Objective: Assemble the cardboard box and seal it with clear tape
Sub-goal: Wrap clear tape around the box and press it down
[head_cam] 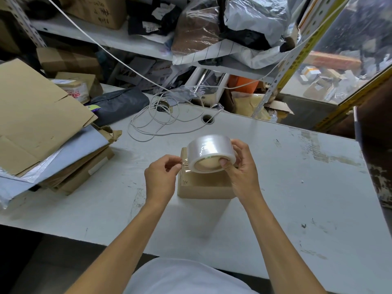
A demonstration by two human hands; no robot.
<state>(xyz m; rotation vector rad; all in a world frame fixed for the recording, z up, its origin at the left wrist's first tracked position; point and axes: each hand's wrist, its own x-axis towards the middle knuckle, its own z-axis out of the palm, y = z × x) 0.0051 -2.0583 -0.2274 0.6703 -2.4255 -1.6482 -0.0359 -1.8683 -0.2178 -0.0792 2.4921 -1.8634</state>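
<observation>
A small closed cardboard box lies on the white table in front of me. Above it I hold a wide roll of clear tape. My right hand grips the roll, thumb inside its core and fingers round the far side. My left hand pinches the loose end of the tape at the roll's left edge, just over the box's left side. A short strip of tape stretches between my left fingers and the roll.
Flattened cardboard sheets and grey mailer bags are piled at the left. A coiled white cable lies behind the box near a cable hole. Cluttered shelves stand at the back.
</observation>
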